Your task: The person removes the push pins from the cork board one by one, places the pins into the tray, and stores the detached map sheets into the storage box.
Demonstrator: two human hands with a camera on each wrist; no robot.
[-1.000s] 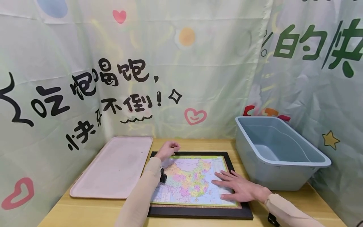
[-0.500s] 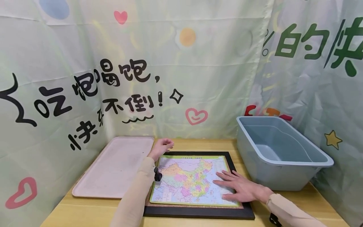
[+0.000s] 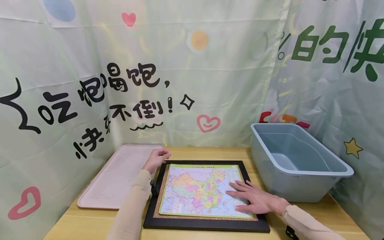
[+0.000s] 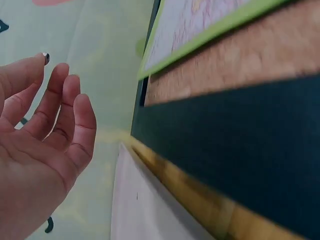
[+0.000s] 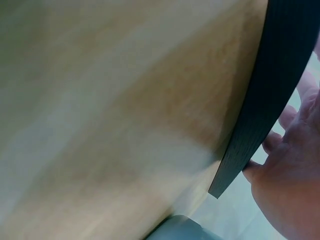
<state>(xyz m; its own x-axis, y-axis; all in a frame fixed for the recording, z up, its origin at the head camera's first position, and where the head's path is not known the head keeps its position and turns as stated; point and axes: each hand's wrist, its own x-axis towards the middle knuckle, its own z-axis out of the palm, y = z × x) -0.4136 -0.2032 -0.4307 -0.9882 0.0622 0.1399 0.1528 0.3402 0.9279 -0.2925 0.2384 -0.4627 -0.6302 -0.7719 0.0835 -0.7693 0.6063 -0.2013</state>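
A colourful map of China (image 3: 195, 191) with a green border lies on a cork board (image 3: 159, 203) in a black frame (image 3: 207, 224). My left hand (image 3: 156, 159) is raised just off the frame's far left corner, over the tray's edge. Seen from the left wrist, a tiny dark shiny thing (image 4: 46, 58), perhaps a thumbtack, shows at the thumb and index fingertips, which pinch it; the other fingers curve loosely. My right hand (image 3: 255, 198) rests with spread fingers on the map's right side. In the right wrist view the frame's edge partly hides that hand (image 5: 290, 165).
A pale pink tray (image 3: 111, 186) lies on the wooden table (image 3: 87, 223) at the left. A deep grey-blue bin (image 3: 288, 185) stands close by the frame's right side. Printed cloth (image 3: 180, 83) walls the table at the back and sides.
My left hand has moved left, from above the map's upper left to beyond the frame's corner, uncovering the map's left edge. The right hand stays in place on the map.
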